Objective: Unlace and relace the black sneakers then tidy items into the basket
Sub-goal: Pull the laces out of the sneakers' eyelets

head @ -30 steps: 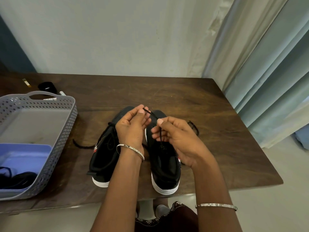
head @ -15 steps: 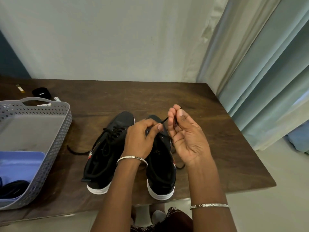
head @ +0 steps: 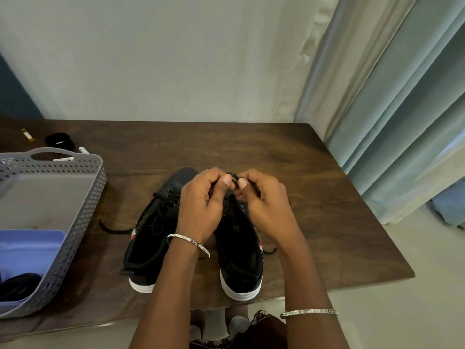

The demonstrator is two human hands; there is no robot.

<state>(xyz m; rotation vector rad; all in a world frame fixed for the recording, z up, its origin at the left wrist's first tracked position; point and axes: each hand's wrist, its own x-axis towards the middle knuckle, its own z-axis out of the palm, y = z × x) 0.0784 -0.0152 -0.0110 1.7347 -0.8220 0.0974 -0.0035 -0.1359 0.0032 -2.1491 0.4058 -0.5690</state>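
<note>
Two black sneakers with white soles stand side by side on the wooden table point(head: 314, 197), heels toward me. The left sneaker point(head: 153, 235) is laced, and a loose lace end trails off to its left. Over the toe end of the right sneaker point(head: 239, 253), my left hand point(head: 201, 205) and my right hand point(head: 264, 205) meet thumb to thumb. Both pinch the black lace point(head: 233, 178) between thumb and fingers. My hands hide the front eyelets of that sneaker. Another lace end lies beside its right flank.
A grey perforated basket point(head: 83, 222) stands at the left with a blue tray and a dark item inside. Behind it lie a black round object point(head: 59, 141), a white marker point(head: 84, 149) and a small yellow piece point(head: 27, 134). A curtain hangs at the right.
My right hand, raised with the lace half a second ago, has come down and left to meet my left hand. Both now pinch the lace over the right sneaker's toe.
</note>
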